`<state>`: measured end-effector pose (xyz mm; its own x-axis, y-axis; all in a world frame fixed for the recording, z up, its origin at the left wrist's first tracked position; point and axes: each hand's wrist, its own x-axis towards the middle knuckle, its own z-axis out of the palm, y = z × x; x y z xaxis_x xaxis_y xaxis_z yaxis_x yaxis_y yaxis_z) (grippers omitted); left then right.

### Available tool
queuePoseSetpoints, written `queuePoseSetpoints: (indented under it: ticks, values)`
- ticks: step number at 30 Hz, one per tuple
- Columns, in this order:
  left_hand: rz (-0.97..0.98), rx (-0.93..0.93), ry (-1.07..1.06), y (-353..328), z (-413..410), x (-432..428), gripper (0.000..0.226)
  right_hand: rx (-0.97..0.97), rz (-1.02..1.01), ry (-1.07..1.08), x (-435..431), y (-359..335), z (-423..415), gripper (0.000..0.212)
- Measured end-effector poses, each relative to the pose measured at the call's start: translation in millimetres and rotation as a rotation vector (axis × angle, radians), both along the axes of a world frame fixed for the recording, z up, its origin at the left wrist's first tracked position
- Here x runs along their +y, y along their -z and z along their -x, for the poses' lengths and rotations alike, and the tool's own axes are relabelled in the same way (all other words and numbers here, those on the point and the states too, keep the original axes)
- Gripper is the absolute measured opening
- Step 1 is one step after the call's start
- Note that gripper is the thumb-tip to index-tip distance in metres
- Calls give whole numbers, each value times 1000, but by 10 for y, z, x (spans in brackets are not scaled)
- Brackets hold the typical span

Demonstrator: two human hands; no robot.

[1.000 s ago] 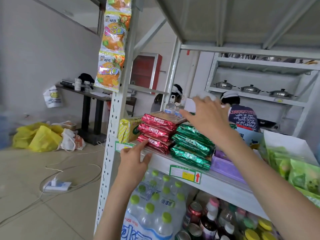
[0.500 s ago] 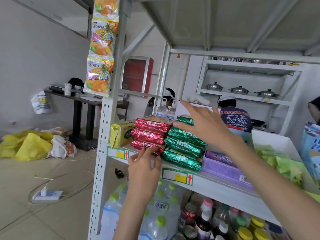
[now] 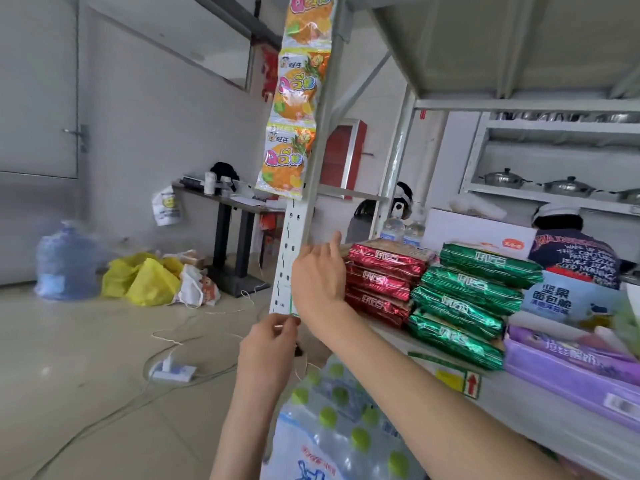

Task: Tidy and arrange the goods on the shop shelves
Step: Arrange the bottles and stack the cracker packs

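On the metal shelf (image 3: 526,407) three red foil packs (image 3: 381,282) are stacked beside a taller pile of green foil packs (image 3: 464,299). My right hand (image 3: 318,278) is raised at the left end of the red stack, back towards me, thumb up, next to the upright post (image 3: 298,233). It covers whatever stands there, so I cannot tell if it holds anything. My left hand (image 3: 268,348) is lower, its fingertips pinched on the bottom edge of the green-bordered price label (image 3: 292,306) at the shelf's left corner.
A strip of orange snack bags (image 3: 294,98) hangs down the post. A purple box (image 3: 568,362) lies right of the green packs, a bottled-water pack (image 3: 346,410) below. On the floor: power strip (image 3: 173,370), cables, yellow bags (image 3: 145,278), water jug (image 3: 65,261). A person (image 3: 571,254) is behind the shelf.
My right hand swung from above the green packs leftward to the post, covering the yellow-green box. My left hand slid left to the corner label. The view turned left.
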<state>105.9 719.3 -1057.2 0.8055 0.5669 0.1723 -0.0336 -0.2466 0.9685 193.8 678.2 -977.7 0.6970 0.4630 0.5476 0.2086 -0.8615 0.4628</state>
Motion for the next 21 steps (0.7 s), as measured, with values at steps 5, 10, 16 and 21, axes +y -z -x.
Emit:
queuePoseSetpoints:
  ticks: [5,10,16,21]
  values:
    - [68,24,32,122,45,290,25,12,-106,-46,-10,-11,-59,12]
    - [362,-43,101,110,80,334,25,-71,-7,-119,-213,-12,192,22]
    - [905,-104,460,72,155,363,66,-306,11,-386,-444,396,796,39]
    - [974,-107,777,-10,334,278,91,-431,72,-714,-846,713,1295,20]
